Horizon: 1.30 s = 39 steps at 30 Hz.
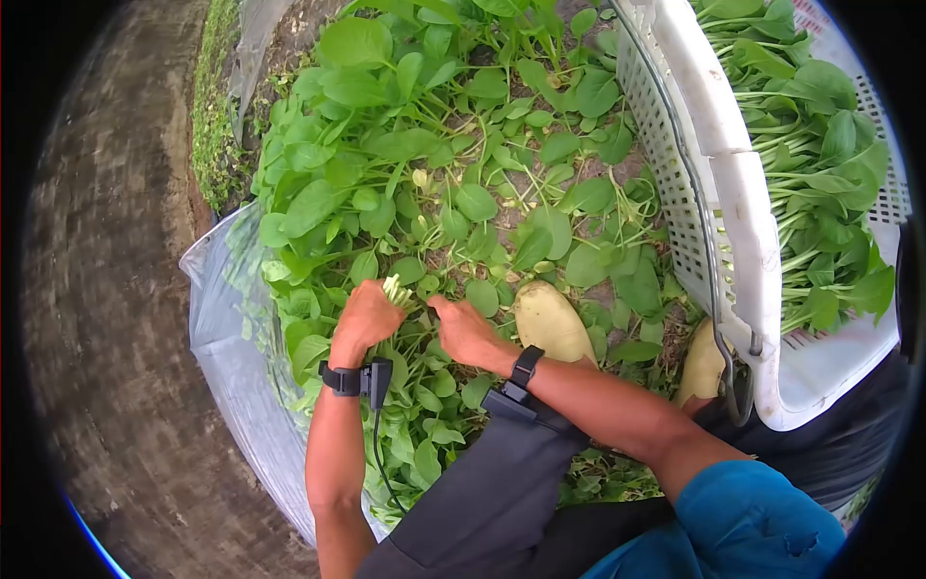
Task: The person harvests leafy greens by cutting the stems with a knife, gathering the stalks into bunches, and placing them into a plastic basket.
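Note:
My left hand point(369, 317) is closed around a bunch of leafy greens, whose pale stem ends point(395, 290) stick out past the fingers. Just right of it, my right hand point(467, 332) is curled shut. A small dark bit shows by its fingertips, but what it grips is hidden. Both hands are low among the growing leafy greens point(424, 376), which have broad round leaves. Between the hands and the crate, thinner plants point(540, 236) and bare soil show.
A white perforated plastic crate point(743, 222) with a wire handle stands at the right, holding many picked greens point(820, 174). My pale boots point(552, 323) are among the plants. Clear plastic sheeting point(231, 338) edges the bed, beside a dirt path point(121, 289).

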Tool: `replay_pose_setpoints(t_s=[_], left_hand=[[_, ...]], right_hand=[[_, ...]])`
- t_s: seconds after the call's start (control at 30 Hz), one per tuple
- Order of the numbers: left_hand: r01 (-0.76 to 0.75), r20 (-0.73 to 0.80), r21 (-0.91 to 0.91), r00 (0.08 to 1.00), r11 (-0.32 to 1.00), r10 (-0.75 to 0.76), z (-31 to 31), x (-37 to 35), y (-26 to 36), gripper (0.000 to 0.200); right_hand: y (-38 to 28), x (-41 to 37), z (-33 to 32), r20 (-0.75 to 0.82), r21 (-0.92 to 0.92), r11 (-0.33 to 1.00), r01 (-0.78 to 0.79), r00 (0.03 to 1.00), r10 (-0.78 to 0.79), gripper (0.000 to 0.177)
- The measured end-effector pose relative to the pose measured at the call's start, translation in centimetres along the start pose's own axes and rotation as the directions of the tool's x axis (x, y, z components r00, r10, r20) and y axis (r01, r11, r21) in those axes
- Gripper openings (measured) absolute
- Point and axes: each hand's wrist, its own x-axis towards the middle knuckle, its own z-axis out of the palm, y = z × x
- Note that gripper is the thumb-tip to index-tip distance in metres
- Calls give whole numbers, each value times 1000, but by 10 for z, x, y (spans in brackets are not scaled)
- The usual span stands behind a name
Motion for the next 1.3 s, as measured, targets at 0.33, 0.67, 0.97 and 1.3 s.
replay_pose_setpoints(t_s=[0.33, 0.67, 0.97, 1.3], left_hand=[[37, -207, 354, 978, 935, 40, 66, 10, -56, 21], [38, -143, 417, 990, 908, 24, 66, 13, -62, 20], [103, 69, 300, 989, 948, -129, 52, 40, -84, 28], [94, 154, 71, 982, 993, -105, 23, 33, -81, 36]], right_hand=[[18, 18, 8, 29, -21, 996, 89, 996, -89, 34], [12, -15, 1, -4, 1, 1000, 20, 1000, -20, 42], [21, 44, 36, 17, -77, 985, 154, 988, -153, 14], [21, 16, 10, -103, 26, 999, 26, 994, -23, 29]])
